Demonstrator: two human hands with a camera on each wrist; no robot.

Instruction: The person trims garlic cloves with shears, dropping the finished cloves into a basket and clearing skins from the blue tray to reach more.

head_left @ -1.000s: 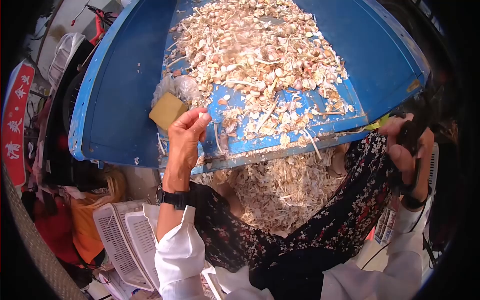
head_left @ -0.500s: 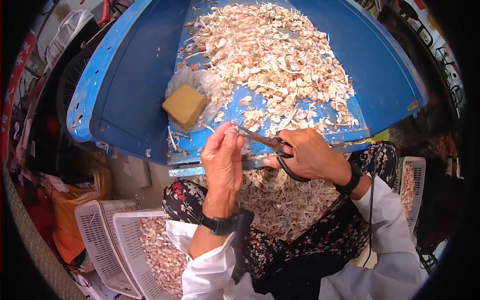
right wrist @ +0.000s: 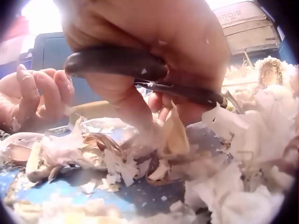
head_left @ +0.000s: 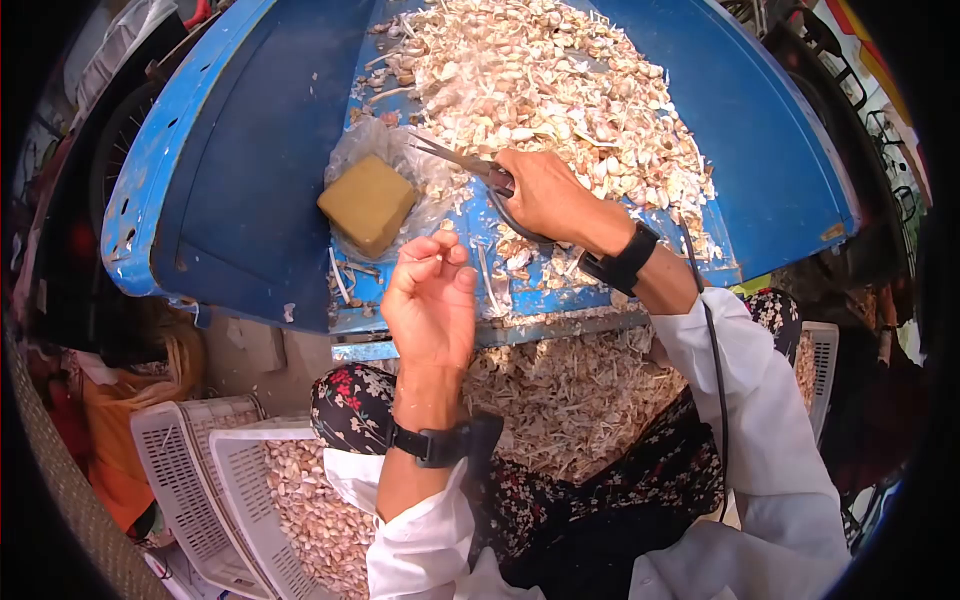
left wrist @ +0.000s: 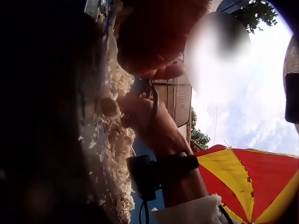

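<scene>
My right hand [head_left: 555,200] grips black-handled scissors [head_left: 462,160] over the near part of the garlic heap [head_left: 560,100], with the blades pointing left. In the right wrist view, its fingers reach down among papery skins beside a pale garlic piece [right wrist: 175,135], and the dark handle [right wrist: 117,63] loops round them. My left hand [head_left: 432,305] is palm up by the tray's near edge, fingers curled toward the thumb. A small pale bit, like a garlic clove [head_left: 439,257], shows at its fingertips. A tan block [head_left: 368,205] on a clear plastic bag [head_left: 350,150] lies just beyond.
The blue metal tray [head_left: 220,170] has high side walls. Below its near edge, dry skins and stalks [head_left: 580,400] pile up between the knees. White baskets stand at the left, one holding garlic cloves [head_left: 315,510]. Another basket [head_left: 822,350] is at the right.
The right hand with the scissors rose from beside the lap to the left fingertips, then moved away up over the heap. The left hand shifted right and turned palm up.
</scene>
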